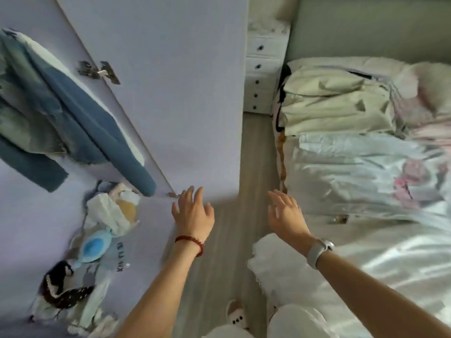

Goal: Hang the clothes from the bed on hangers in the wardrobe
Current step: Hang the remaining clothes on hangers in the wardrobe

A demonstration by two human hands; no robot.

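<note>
Clothes [339, 106] lay folded on the bed [390, 259] beside the wardrobe door [170, 93] — left hand [194, 213] and right hand [286, 214] spread, empty.

The wardrobe [29, 203] is on the left, its open door [175, 81] in the middle. A jacket [73, 113] hangs inside, above a pile of soft toys [97, 240]. The bed [378, 264] is on the right, across a strip of floor [244, 191], with folded clothes [336, 106] stacked on it. A chest of drawers [263, 69] stands behind the door, beside the bed
</note>
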